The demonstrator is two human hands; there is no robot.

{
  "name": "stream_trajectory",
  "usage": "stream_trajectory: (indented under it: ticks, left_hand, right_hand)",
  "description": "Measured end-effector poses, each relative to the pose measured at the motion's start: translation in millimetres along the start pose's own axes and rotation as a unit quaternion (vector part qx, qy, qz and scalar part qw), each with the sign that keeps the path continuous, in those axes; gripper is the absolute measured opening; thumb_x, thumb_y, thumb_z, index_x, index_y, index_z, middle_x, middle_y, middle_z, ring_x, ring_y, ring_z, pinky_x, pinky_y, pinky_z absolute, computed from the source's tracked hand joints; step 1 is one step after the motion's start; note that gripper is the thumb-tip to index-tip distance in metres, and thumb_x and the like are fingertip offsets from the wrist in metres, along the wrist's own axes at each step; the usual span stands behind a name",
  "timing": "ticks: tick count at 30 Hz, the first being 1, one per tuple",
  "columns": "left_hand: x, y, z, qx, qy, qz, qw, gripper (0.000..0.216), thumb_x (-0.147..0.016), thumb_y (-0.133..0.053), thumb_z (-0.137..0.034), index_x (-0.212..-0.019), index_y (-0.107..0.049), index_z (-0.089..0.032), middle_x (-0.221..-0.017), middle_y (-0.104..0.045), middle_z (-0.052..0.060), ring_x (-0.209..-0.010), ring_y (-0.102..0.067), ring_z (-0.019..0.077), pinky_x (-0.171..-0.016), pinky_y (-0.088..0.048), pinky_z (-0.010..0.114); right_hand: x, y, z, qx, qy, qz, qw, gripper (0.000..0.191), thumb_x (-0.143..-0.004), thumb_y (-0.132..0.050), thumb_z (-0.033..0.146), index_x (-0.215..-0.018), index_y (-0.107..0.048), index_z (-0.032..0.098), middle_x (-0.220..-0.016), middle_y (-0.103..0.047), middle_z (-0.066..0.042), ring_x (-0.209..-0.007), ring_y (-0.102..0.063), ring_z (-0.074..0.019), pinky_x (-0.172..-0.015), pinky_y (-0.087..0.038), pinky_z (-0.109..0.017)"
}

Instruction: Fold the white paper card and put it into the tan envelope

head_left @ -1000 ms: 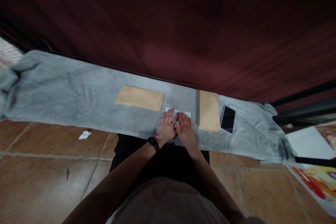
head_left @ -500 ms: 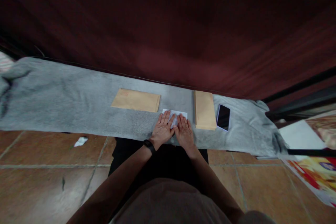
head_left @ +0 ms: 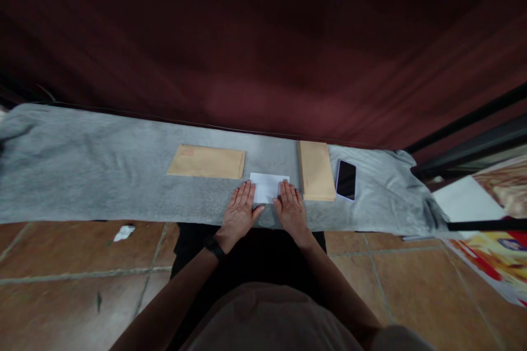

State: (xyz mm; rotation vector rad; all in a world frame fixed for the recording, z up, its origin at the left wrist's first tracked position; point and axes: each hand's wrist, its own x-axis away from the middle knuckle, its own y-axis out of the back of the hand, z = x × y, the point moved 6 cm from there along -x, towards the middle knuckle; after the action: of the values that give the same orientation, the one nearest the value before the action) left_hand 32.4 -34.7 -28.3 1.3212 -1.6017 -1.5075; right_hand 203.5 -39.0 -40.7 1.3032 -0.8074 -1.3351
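Note:
A white sheet of paper (head_left: 267, 187), small and rectangular, lies flat on the grey cloth (head_left: 123, 170) in front of me. My left hand (head_left: 240, 209) rests flat at its left edge, fingers stretched out, with a dark band on the wrist. At the right edge lies my right hand (head_left: 291, 209), also flat with its fingers extended. Both sets of fingertips touch or slightly cover the paper's sides. To the left is a brown envelope (head_left: 208, 162) with red print in one corner. On the right stands a stack of brown envelopes (head_left: 316, 170), placed lengthwise.
A phone (head_left: 346, 180) with a dark screen lies right of the stack. Dark red fabric (head_left: 255, 55) hangs behind the cloth-covered surface. A black bar (head_left: 486, 225) and a colourful printed sheet (head_left: 498, 263) are at the right. Crumpled white paper (head_left: 124, 232) lies on the tiled floor.
My hands have moved apart from the middle of the white paper to its two sides, uncovering more of it. The view has shifted slightly.

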Motion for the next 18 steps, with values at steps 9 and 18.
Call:
stream_trajectory:
  ticks: [9,18]
  left_hand:
    - [13.5,-0.8,-39.4,-0.002,-0.074,0.026,0.997,0.062,-0.101,-0.042,-0.039,-0.157,-0.034,-0.012,-0.163,-0.036,0.013,-0.153,-0.029,0.0261,-0.125,-0.027,0.047]
    - [17.5,-6.9,-36.7,-0.021,-0.104,0.009,0.994,0.058,-0.099,-0.041,-0.028,-0.152,-0.039,-0.004,-0.16,-0.038,0.018,-0.152,-0.031,0.0277,-0.123,-0.032,0.046]
  right_hand:
    - [-1.5,4.2,1.1,-0.003,-0.001,0.005,1.0,0.056,-0.108,-0.033,0.033,-0.158,-0.03,0.008,-0.163,-0.033,-0.016,-0.151,-0.032,-0.0264,-0.122,-0.028,-0.048]
    - [14.7,12.6,29.9,-0.08,0.089,0.03,0.992,0.052,-0.108,-0.035,0.034,-0.155,-0.039,0.013,-0.159,-0.043,-0.01,-0.148,-0.038,-0.0204,-0.125,-0.027,-0.043]
